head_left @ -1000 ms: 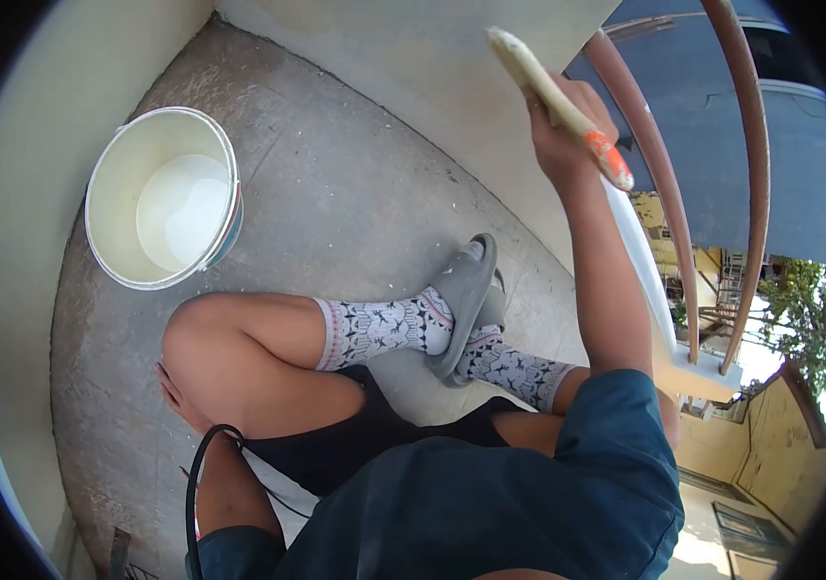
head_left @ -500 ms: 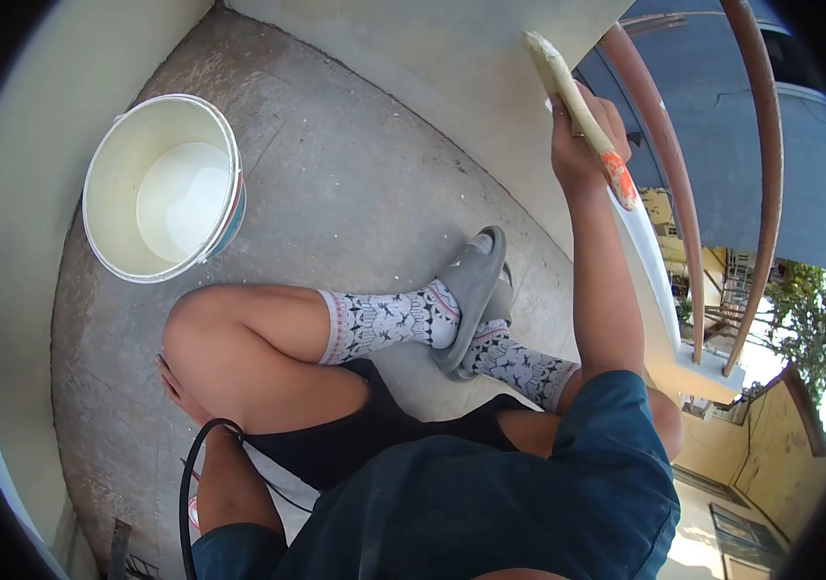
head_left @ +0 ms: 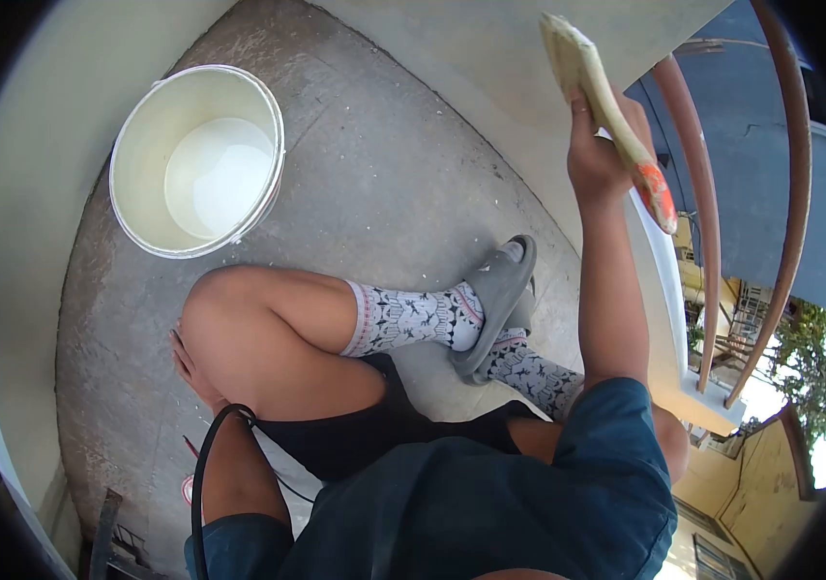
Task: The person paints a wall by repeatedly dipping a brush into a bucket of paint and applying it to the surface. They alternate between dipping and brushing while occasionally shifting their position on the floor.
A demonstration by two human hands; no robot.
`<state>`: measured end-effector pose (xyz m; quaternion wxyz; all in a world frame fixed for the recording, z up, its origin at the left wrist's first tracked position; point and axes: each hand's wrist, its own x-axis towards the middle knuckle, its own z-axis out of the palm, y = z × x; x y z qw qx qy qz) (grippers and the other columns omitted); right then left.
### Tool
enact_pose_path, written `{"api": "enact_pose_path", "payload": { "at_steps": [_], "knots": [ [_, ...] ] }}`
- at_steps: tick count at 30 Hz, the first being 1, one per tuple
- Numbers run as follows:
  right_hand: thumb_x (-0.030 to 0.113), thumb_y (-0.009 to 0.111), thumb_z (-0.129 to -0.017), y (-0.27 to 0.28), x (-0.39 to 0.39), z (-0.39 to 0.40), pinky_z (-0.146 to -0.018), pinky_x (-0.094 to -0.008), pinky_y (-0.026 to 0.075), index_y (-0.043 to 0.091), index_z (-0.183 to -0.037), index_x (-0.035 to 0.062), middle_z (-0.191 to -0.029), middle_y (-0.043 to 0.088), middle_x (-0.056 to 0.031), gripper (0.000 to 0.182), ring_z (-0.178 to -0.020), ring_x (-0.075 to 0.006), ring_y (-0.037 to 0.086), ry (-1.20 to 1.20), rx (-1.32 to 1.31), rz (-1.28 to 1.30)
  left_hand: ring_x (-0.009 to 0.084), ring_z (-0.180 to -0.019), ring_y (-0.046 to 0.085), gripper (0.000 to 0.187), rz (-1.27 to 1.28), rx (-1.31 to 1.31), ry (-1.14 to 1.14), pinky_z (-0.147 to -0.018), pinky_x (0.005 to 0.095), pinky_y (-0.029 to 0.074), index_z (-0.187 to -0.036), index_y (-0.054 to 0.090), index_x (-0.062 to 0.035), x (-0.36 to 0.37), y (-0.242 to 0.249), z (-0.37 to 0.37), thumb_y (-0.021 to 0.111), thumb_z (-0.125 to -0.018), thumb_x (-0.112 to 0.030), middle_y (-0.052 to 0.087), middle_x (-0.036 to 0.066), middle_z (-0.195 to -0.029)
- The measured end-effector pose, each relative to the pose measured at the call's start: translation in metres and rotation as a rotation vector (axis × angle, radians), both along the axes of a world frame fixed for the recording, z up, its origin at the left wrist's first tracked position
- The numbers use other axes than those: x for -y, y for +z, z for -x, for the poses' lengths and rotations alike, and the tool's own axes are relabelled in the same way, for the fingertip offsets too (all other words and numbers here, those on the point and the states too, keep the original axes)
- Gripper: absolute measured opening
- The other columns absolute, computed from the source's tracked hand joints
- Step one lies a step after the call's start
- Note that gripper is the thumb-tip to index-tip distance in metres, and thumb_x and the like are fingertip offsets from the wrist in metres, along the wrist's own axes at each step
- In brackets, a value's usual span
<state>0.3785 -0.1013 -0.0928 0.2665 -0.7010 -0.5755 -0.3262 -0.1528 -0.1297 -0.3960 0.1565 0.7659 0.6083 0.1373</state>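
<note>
My right hand (head_left: pixel 593 166) is closed around a paintbrush (head_left: pixel 618 128) with a pale, paint-smeared handle and an orange-red end. It is raised beside the low wall (head_left: pixel 490 106), and the brush's broad pale head points toward the top of the view. My left hand (head_left: pixel 194 369) lies against the outer side of my bent knee, its fingers stretched along the skin and partly hidden by the leg. Beyond that knee stands a white bucket (head_left: pixel 132 159) with white paint (head_left: pixel 221 179) in its bottom.
Grey concrete floor (head_left: pixel 365 174) spreads between a pale wall (head_left: pixel 55 145) on the left and the low wall. Reddish-brown curved rails (head_left: pixel 698 193) rise on the right. A black cable (head_left: pixel 200 474) loops by my left arm. A dark metal piece (head_left: pixel 103 536) sits at lower left.
The paintbrush has turned in my right hand, so more of its broad head shows. The view has shifted, moving the bucket up and right. My left hand stays at the knee.
</note>
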Motion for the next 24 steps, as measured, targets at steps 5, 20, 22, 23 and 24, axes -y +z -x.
{"api": "enact_pose_path", "payload": {
  "at_steps": [5,20,22,23,24],
  "knots": [
    [0.012,0.074,-0.073,-0.146,-0.02,-0.009,-0.056,-0.0346,0.05,0.068,-0.093,0.0102,-0.074,0.063,-0.0065,0.021,-0.064,-0.0228,0.062,0.16,-0.18,0.215,0.025,-0.141,0.02,0.057,0.079,-0.19,0.033,-0.112,0.0422,0.023,-0.145,0.029,-0.0134,-0.001,0.005,-0.001,0.041,-0.093,-0.034,0.023,0.002,-0.153],
    [0.012,0.071,-0.076,-0.142,-0.089,-0.015,-0.054,-0.0336,0.048,0.066,-0.098,0.007,-0.072,0.06,-0.0059,0.023,-0.061,-0.0236,0.059,0.21,0.079,0.2,0.0282,-0.141,0.02,0.056,-0.115,-0.445,-0.048,-0.112,0.0443,0.019,-0.142,0.032,-0.0132,-0.006,0.032,-0.016,0.038,-0.093,-0.04,0.023,0.003,-0.153],
    [0.012,0.07,-0.076,-0.162,-0.104,-0.024,-0.054,-0.0319,0.049,0.067,-0.098,0.0082,-0.071,0.06,-0.0063,0.023,-0.061,-0.0235,0.059,0.182,0.149,0.425,0.0283,-0.141,0.02,0.057,-0.155,-0.447,-0.058,-0.113,0.0448,0.018,-0.142,0.032,-0.0134,-0.006,0.03,-0.017,0.039,-0.093,-0.04,0.023,0.003,-0.153],
    [0.012,0.07,-0.076,-0.161,-0.111,-0.029,-0.054,-0.0319,0.049,0.067,-0.098,0.0082,-0.071,0.06,-0.0063,0.023,-0.061,-0.0235,0.059,0.184,0.153,0.42,0.0283,-0.141,0.02,0.057,-0.159,-0.445,-0.054,-0.113,0.0448,0.018,-0.142,0.032,-0.0134,-0.009,0.028,-0.017,0.039,-0.093,-0.04,0.023,0.003,-0.153],
    [0.012,0.07,-0.072,-0.159,-0.119,-0.036,-0.056,-0.0336,0.05,0.065,-0.099,0.0097,-0.075,0.06,-0.0068,0.028,-0.065,-0.0249,0.06,0.126,0.103,0.393,0.0285,-0.142,0.018,0.058,-0.134,-0.443,-0.054,-0.113,0.0453,0.017,-0.143,0.031,-0.0138,-0.01,0.026,-0.016,0.039,-0.093,-0.04,0.022,0.003,-0.153]
  ]
}}
